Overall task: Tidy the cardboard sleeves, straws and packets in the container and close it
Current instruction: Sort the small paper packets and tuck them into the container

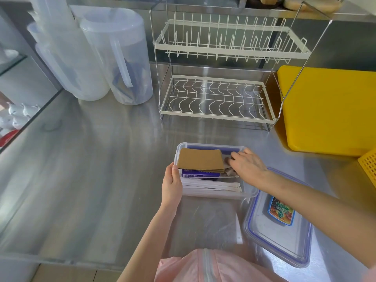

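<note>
A clear plastic container stands open on the steel counter. Inside, a stack of brown cardboard sleeves lies across the far part, purple packets sit under its near edge, and white wrapped straws lie along the near side. My left hand grips the container's left wall. My right hand reaches into the right side beside the sleeves, fingers bent among brownish items there; what they touch is partly hidden. The container's lid, clear with a blue rim and a colourful label, lies flat to the right.
A white two-tier wire dish rack stands behind the container. Clear plastic jugs are at the back left. A yellow cutting board and a yellow basket sit at the right. The counter's front edge runs just before me.
</note>
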`<state>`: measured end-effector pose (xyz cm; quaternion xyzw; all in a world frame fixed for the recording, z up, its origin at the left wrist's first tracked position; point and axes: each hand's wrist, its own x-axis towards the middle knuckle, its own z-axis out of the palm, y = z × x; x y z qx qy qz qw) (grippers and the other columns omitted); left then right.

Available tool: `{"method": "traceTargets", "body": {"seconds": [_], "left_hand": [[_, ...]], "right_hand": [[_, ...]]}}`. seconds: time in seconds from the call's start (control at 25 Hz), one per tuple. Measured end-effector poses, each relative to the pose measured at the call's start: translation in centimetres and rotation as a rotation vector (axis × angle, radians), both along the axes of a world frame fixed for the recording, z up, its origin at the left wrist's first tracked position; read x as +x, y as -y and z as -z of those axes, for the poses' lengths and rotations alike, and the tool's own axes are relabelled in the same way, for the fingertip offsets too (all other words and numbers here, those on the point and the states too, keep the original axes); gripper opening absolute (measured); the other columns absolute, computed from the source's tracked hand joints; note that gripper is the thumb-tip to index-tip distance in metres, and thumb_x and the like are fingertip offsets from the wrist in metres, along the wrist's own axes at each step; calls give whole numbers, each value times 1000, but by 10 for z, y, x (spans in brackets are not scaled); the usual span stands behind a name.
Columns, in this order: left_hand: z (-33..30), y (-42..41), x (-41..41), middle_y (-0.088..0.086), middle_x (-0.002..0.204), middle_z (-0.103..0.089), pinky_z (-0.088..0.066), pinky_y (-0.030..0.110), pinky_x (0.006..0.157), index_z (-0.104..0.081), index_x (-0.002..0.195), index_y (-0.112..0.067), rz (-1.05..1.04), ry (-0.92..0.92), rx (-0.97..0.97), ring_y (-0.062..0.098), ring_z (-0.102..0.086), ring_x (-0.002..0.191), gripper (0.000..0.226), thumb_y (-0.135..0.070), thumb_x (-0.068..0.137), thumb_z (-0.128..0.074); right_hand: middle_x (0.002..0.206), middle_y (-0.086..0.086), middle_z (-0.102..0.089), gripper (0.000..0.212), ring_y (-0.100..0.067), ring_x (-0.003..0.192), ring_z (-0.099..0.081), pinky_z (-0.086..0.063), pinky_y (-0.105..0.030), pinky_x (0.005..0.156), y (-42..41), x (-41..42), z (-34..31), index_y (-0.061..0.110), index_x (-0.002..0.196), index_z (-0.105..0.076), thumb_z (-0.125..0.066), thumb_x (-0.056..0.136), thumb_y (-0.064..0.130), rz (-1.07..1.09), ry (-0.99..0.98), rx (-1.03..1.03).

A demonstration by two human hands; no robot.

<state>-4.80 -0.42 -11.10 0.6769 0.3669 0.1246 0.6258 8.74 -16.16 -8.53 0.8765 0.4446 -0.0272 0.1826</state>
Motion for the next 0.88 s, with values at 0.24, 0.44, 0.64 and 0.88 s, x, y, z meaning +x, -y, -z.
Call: {"method": "traceTargets", "body": {"seconds": [0.24,0.44,0.64,0.88], "left_hand": [[0,1,1,-17,87,-54,-33,9,62,-49,117,-18,-5,-25,3,-3,-49,78,33,-29,96,-26],[-1,2,1,-12,90,-55,-34,13,63,-50,117,-17,-6,-6,5,1,-50,80,34,-29,96,-26],[-4,1,1,-6,103,-56,-31,24,78,-47,121,-17,6,-17,17,12,-50,91,34,-28,96,-26],[-27,-2,8,4,135,-43,-33,24,91,-32,134,-15,-54,96,196,17,-42,124,41,-22,94,-37]], "right_hand": [[120,-12,-51,31,-28,111,-50,-35,-33,91,2,4,-13,10,118,-46,-43,88,6,-14,31,30],[115,-12,-50,34,-28,107,-49,-34,-32,85,6,5,-25,10,119,-45,-48,86,4,-20,78,13],[115,-13,-49,32,-29,106,-48,-34,-33,85,4,6,-41,7,115,-47,-48,84,0,-50,122,-74],[110,-12,-55,35,-24,93,-52,-36,-34,79,20,14,-83,17,124,-50,-50,89,13,262,-199,338]]}}
